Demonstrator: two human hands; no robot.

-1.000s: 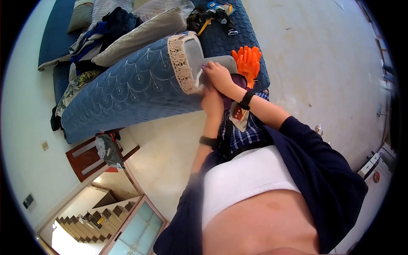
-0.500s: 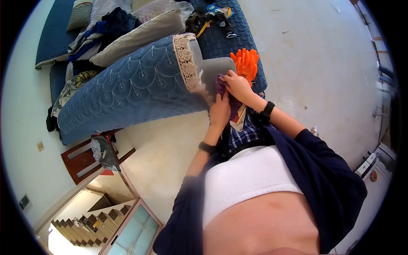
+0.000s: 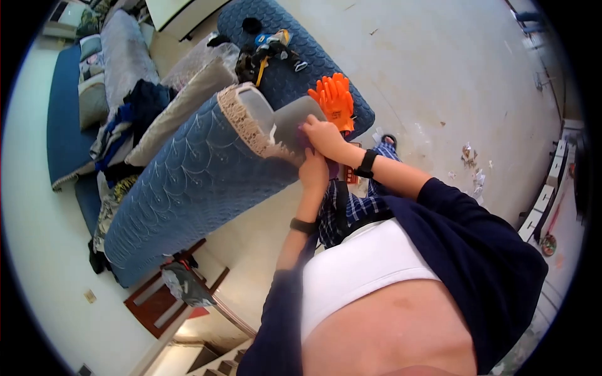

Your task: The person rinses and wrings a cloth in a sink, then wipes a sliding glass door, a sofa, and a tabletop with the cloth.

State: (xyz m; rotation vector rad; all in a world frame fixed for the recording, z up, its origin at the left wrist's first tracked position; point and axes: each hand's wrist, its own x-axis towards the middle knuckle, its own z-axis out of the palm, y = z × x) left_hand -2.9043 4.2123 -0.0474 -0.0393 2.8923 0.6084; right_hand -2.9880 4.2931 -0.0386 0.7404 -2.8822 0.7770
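Note:
My left hand (image 3: 313, 170) and my right hand (image 3: 323, 136) are close together in front of me, fingers closed on a purple cloth (image 3: 303, 137). Most of the cloth is hidden behind them, and a bit hangs below between my wrists. Just beyond the hands is a grey padded surface (image 3: 293, 120). To their left, a sofa's blue quilted cover (image 3: 188, 169) ends in a beige lace trim (image 3: 241, 120). Orange gloves (image 3: 337, 103) lie on a blue quilted seat past my right hand. A small red printed item (image 3: 351, 173) shows partly below my right wrist.
Dark items with a yellow strap (image 3: 262, 66) lie on the far blue seat (image 3: 301, 31). A pale cushion (image 3: 182, 113) and piled clothes (image 3: 141, 113) cover the left side. A bag (image 3: 185, 285) hangs at lower left. Scraps (image 3: 470, 156) litter the floor at right.
The view has turned and shifted, so the sofa and gloves appear further left. Both hands stay on the purple cloth, with less of it showing now. A sandalled foot has come into view.

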